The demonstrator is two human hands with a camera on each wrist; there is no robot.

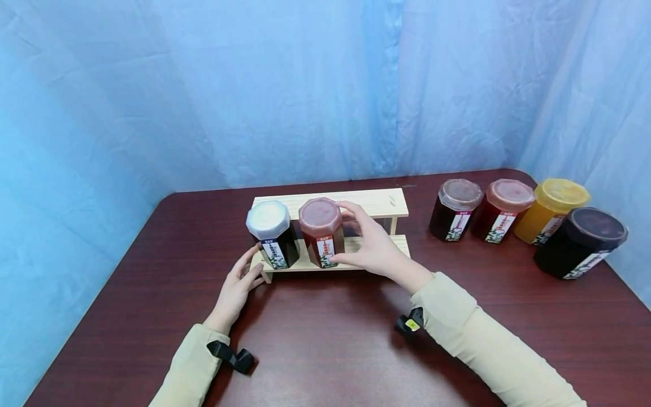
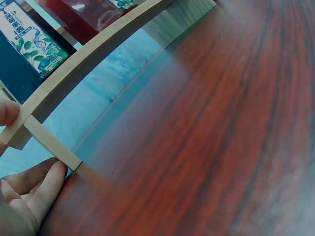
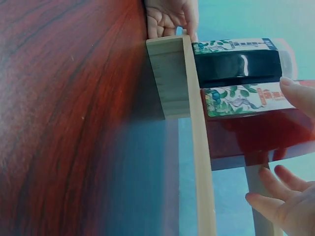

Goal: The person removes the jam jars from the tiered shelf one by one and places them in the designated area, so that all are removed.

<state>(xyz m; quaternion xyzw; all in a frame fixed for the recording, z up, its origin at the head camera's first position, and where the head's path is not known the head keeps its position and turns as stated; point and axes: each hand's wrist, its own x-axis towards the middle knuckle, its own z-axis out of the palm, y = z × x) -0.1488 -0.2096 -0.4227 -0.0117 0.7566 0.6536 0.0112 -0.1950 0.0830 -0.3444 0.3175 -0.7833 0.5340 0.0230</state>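
A two-tier wooden rack (image 1: 371, 202) stands near the table's far side. On its lower tier are a dark jar with a whitish lid (image 1: 268, 218) and, just right of it, a red jar (image 1: 319, 217). My left hand (image 1: 239, 285) holds the rack's left end, its fingers around the shelf edge and leg (image 2: 51, 142). Around the red jar's right side curves my right hand (image 1: 373, 246), thumb on the front by the label, index finger behind the lid. In the right wrist view the other fingers (image 3: 283, 189) sit spread, apart from the jar.
Toward the table's right side stand a dark red jar (image 1: 441, 217), a red jar (image 1: 485, 220), a yellow jar (image 1: 534, 220) and a dark purple jar (image 1: 559, 249). Blue curtains (image 1: 315, 96) hang behind the dark red wooden table (image 1: 325, 339).
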